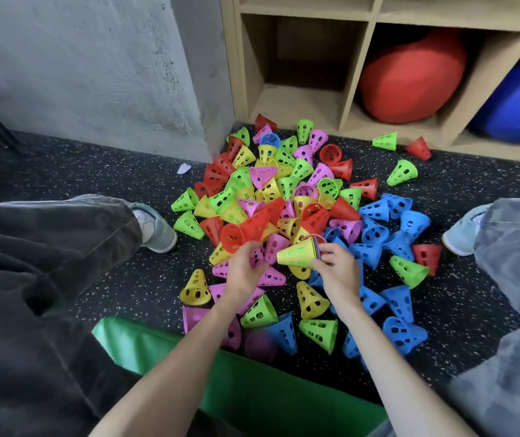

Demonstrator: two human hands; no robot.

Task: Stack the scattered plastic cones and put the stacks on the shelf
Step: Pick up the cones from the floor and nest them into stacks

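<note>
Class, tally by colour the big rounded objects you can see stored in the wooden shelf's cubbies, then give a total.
Big red rounded object: 1
Big blue rounded object: 1
Total: 2

Scattered cones [287, 190] on floor [94, 171], before shelf [356, 74]. Both hands [243, 269] near pile's front, feet either side.

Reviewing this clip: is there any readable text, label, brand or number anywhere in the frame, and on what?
None readable. The cones, shelf, red ball, blue ball and green mat show no print. The white scrap on the floor is too small to tell whether it bears text.
</note>
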